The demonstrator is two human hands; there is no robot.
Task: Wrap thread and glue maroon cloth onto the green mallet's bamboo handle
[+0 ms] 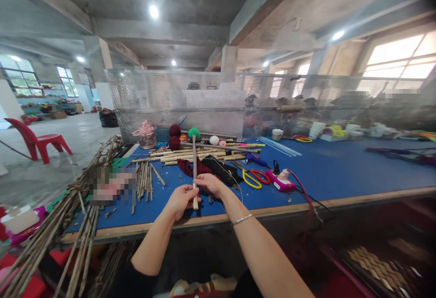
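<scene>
Both of my hands are closed on one stick (pixel 195 161) with a round green ball (pixel 194 133) at its far end. Most of the stick looks grey, and its near end is pale wood. My left hand (pixel 182 200) grips it low, close to the pale end. A little higher, my right hand (pixel 210 184) pinches it from the right. Dark red cloth (pixel 194 167) and black cloth (pixel 221 171) lie just beyond. Behind them are dark red balls (pixel 175 142), a white ball (pixel 214 140) and a pile of pale sticks (pixel 184 155).
Yellow-and-red-handled scissors (pixel 252 181), a blue tool (pixel 256 160) and a purple power strip (pixel 282 181) with a red cord lie to the right. Short cut twigs (pixel 145 180) and long branch bundles (pixel 68 207) are on the left. A perforated metal screen (pixel 177 102) stands behind.
</scene>
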